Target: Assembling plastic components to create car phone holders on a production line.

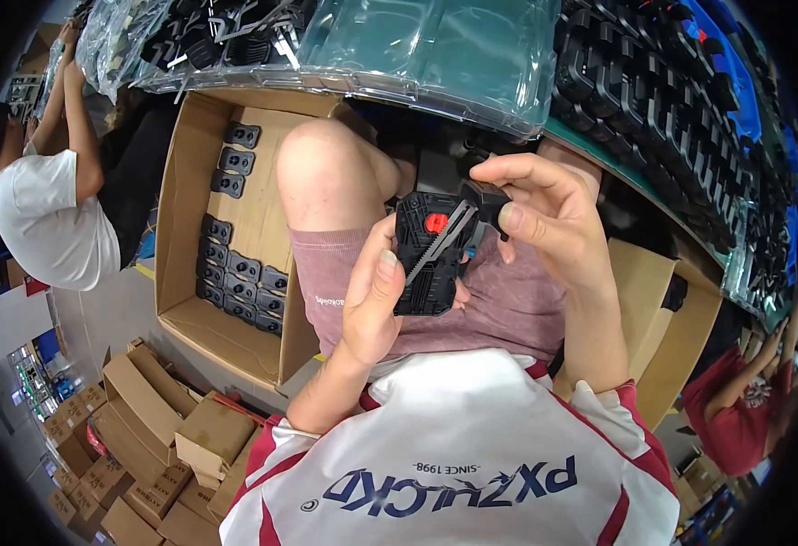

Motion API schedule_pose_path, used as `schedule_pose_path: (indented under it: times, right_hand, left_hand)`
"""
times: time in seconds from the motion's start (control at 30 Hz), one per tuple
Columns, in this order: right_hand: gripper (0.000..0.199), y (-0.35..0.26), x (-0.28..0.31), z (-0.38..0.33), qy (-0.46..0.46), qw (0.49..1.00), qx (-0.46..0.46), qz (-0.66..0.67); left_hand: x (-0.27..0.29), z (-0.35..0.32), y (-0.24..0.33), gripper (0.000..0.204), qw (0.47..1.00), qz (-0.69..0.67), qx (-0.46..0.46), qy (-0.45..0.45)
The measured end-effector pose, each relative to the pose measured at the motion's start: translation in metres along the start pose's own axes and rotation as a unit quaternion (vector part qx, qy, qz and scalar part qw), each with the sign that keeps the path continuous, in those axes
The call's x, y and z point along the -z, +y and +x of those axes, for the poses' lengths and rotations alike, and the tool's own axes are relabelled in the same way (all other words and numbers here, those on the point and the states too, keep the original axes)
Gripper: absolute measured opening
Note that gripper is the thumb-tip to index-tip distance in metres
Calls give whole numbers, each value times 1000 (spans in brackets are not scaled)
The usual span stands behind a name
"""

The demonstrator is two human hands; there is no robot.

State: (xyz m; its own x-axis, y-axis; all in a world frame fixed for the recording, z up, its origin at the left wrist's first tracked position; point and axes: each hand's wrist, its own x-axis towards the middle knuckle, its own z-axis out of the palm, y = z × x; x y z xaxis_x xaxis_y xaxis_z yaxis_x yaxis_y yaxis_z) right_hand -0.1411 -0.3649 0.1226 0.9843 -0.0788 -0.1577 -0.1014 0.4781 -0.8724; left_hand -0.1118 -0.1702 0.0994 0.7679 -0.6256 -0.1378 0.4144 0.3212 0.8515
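Head view: L hand (373, 300) curls round the near-left edge of a black unit (426, 291), thumb pressed on its face; R hand (563, 223) pinches a small black part (488, 202) betw thumb & fingers at the unit's upper-R corner. Unit is to the R of the big carton (261, 207), held up over the shorts (522, 296), tilted. Red knob (436, 222) sits in its face, grey toothed strip (440, 244) runs diag across. Progress, judging by eye: this pc looks mid-handling; knob & strip are on it, but can't tell if the small part is joined or just touching. Big carton looks part-filled: black parts (242, 266) lie flat in it, approx a dozen, 3 in a col at its far end, rest grouped toward its near end, bare cardboard betw/beside. Qty left overall n/a from this view, but lots of stock shows: loose black pcs (212, 36) on the table beyond the big carton's far end, clear tray (426, 50) farther R of it, rows of black housings (640, 100) well R of that carton. Second carton (681, 337), also well R of the big carton, has a dark pc (676, 291) at its far side; rest of its contents hidden. Stacked boxes (144, 419) sit off the big carton's near end, contents unclear.
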Motion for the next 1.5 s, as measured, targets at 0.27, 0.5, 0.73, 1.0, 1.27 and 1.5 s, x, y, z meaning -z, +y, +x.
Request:
schedule_pose_path:
  times: [0.27, 0.5, 0.73, 1.0, 1.27, 1.5]
  right_hand:
    - [48, 6, 0, 1, 34, 999, 5, -1]
    - [57, 9, -2, 6, 53, 998, -14, 27]
    - [62, 11, -6, 7, 47, 999, -15, 10]
    - [62, 14, -7, 9, 18, 1000, 19, 8]
    - [56, 21, 9, -1, 48, 995, 76, 28]
    - [50, 28, 36, -22, 65, 995, 77, 6]
  left_hand:
    - [-2, 3, -4, 64, 1000, 24, -7, 11]
    - [7, 6, -7, 52, 997, -77, 4, -16]
    - [6, 7, -5, 30, 997, -35, 62, 40]
    - [8, 15, 3, 21, 998, -4, 37, 57]
    - [7, 77, 76, 28, 994, 41, -52, 88]
    - [-49, 226, 108, 26, 995, 36, -87, -30]
